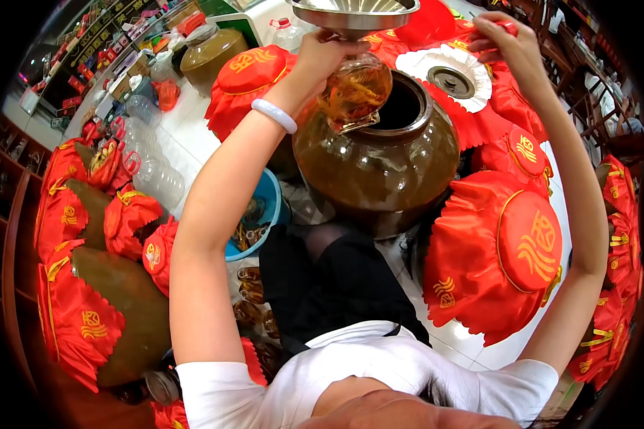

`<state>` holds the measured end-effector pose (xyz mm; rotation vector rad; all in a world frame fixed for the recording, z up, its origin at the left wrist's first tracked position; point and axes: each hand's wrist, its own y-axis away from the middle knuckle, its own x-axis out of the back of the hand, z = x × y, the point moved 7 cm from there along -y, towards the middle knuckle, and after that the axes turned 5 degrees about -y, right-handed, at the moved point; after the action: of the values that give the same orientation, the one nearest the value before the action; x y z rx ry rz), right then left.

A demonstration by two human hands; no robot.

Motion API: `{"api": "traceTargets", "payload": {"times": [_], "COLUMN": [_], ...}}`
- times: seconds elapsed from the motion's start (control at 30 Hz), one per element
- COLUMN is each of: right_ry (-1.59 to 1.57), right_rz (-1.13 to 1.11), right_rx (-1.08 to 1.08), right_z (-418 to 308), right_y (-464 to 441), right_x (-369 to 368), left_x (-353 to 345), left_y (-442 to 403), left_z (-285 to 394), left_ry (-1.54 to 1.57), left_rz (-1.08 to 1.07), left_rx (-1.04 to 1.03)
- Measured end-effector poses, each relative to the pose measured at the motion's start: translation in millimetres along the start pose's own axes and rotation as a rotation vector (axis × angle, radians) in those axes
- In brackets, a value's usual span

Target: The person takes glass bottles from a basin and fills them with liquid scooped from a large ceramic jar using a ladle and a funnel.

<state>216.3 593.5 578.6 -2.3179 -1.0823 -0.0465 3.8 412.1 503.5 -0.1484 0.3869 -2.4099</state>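
My left hand (325, 57) is closed around the neck of a glass bottle (355, 93) holding amber liquid and some orange-brown pieces. Above that hand a steel funnel (356, 16) sits at the bottle's top. The bottle is beside the open dark mouth of a large brown jar (379, 168). At the upper right, my right hand (504, 43) is raised with bent fingers around a small red object (509, 28). Below it, a round dark lid (451, 82) lies on white ruffled cloth over red cloth.
Red-cloth-covered jars stand at the right (494, 250) and left (79, 314). A blue basin (279, 214) with things inside is left of my legs. Clear plastic bottles (154, 175) lie on the tiled floor. Another brown jar (211, 57) stands at the upper left.
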Motion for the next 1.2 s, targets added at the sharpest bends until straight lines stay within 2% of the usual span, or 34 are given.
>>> {"api": "traceTargets", "payload": {"times": [0.2,0.37,0.4,0.47,0.53,0.63,0.7,0.8,0.9,1.0,1.03,1.2], "right_ry": [0.006,-0.039,0.043,0.039,0.227,0.588,0.719,0.819,0.880,0.897,0.901,0.852], "right_rz": [-0.070,-0.253,-0.240,-0.366,-0.476,-0.853,-0.984,-1.040,-1.079,-1.090,-1.099,-1.069], "right_rx": [-0.178,-0.248,-0.301,-0.347,-0.299,-0.128,-0.020,0.031,0.040,0.044,0.040,0.055], "right_z": [43.8,75.2,80.8,117.7,151.5,187.1,201.7,215.2,231.4,239.9,243.9,241.6], "right_y": [11.2,4.9,2.9,-10.5,-19.1,-23.9,-27.1,-34.7,-41.3,-45.8,-44.2,-46.1], "right_x": [-46.3,-90.3,-94.9,-113.5,-138.8,-198.8,-233.8,-261.9,-275.5,-281.4,-283.7,-279.9], "left_x": [-1.7,0.1,1.0,0.7,-1.3,-3.9,-1.8,-3.7,-10.1,-9.3,-8.4,-8.8], "left_y": [2.9,2.6,1.1,1.3,3.2,7.7,7.0,10.7,16.1,14.3,15.5,14.0], "left_z": [2.0,-0.7,-2.0,-1.3,-0.6,1.4,-2.3,0.4,14.3,14.3,10.9,11.0], "left_ry": [-0.014,0.054,0.051,0.011,0.008,0.005,0.007,0.028,0.064,0.049,0.053,0.119], "left_rz": [0.003,-0.002,-0.001,-0.014,-0.016,-0.029,-0.030,-0.048,-0.105,-0.102,-0.075,-0.095], "left_rx": [-0.020,-0.013,-0.017,-0.045,-0.049,-0.066,-0.020,0.014,-0.065,-0.120,-0.060,-0.090]}}
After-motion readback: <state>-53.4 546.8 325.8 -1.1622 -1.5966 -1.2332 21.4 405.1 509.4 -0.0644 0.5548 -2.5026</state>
